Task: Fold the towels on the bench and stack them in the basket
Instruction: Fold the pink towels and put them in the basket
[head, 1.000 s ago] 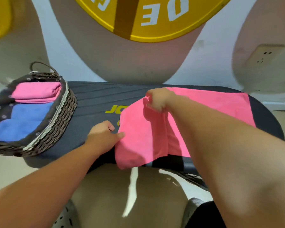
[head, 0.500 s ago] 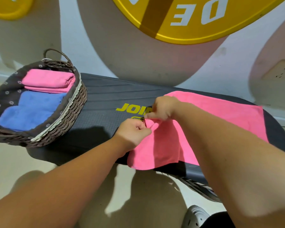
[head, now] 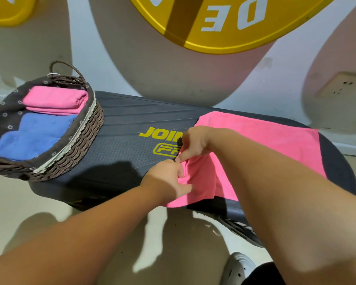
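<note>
A pink towel [head: 271, 138] lies across the right half of the dark bench [head: 132, 128], its left end bunched and hanging over the front edge. My left hand [head: 169, 179] pinches that bunched left end. My right hand [head: 193, 144] pinches the same edge just above it, the two hands almost touching. A wicker basket [head: 84, 140] stands on the bench's left end. Inside it lie a folded pink towel [head: 53, 99] at the back and a folded blue towel [head: 31, 136] in front.
A wall rises just behind the bench, with a large yellow weight plate [head: 224, 21] leaning at the top. A wall socket [head: 341, 87] shows at the right. A grey shoe [head: 238, 268] is on the pale floor below the bench's front edge.
My left hand moved right from the towel's left edge and took hold of it beside my right hand. The view shifted, so the basket and bench now sit further right.
</note>
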